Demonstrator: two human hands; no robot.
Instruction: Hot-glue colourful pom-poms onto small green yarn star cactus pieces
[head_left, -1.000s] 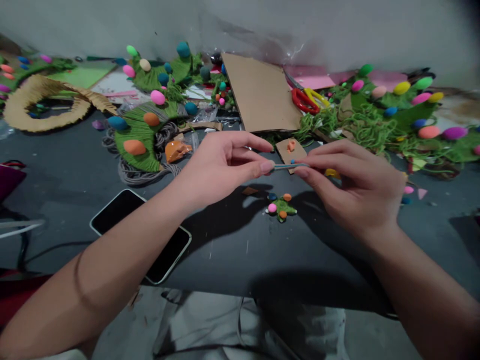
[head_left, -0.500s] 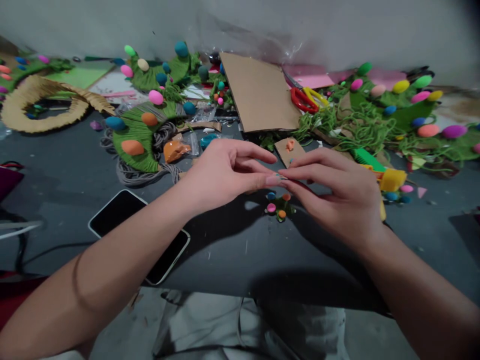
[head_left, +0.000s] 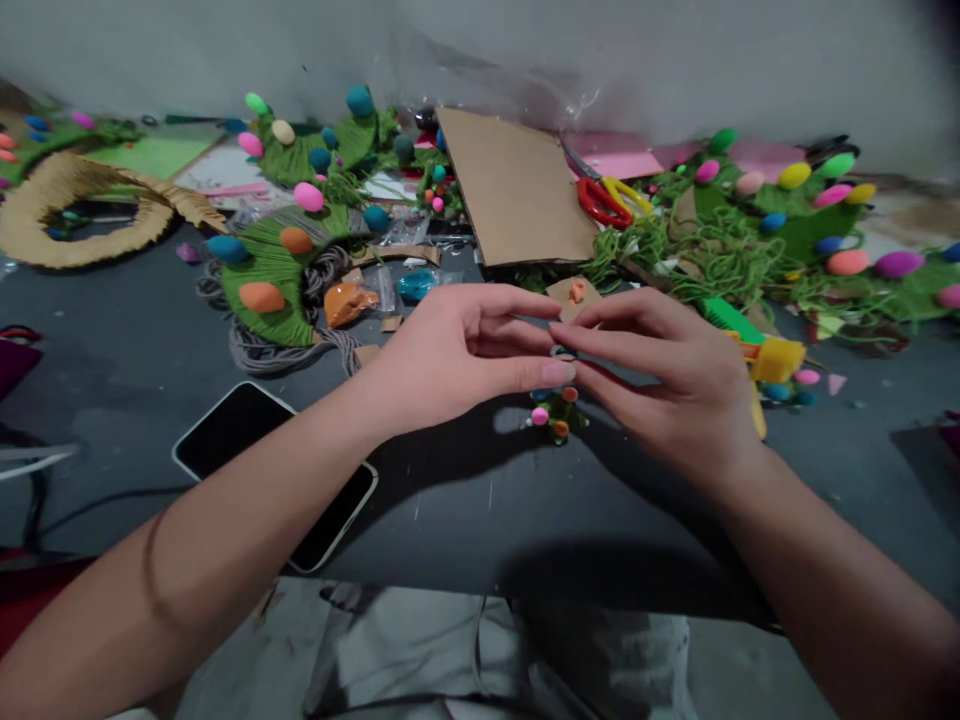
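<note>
My left hand [head_left: 457, 350] and my right hand [head_left: 671, 375] meet over the dark table. Between their fingertips is a tiny pale ring-like piece [head_left: 562, 352], too small to name surely; thumbs and forefingers close on it from both sides. Just below the fingertips lies a little green yarn ornament [head_left: 556, 418] with pink, orange and blue balls on it, partly covered by my left thumb. Behind the fingers is a small cardboard square [head_left: 562, 293] with a dab of orange clay [head_left: 576, 290].
A phone [head_left: 232, 430] lies partly under my left forearm. Scissors [head_left: 604, 200] rest by a cardboard sheet [head_left: 517, 190] at the back. Green yarn [head_left: 697, 245] heaps to the right, near a yellow tool [head_left: 776, 360]. A green ball-studded crescent [head_left: 270, 270] and a tan ring [head_left: 22, 215] sit left.
The tiny piece between my fingertips has turned and now shows a rounded, ring-like outline. My left thumb has shifted slightly right and down. The view has moved a little.
</note>
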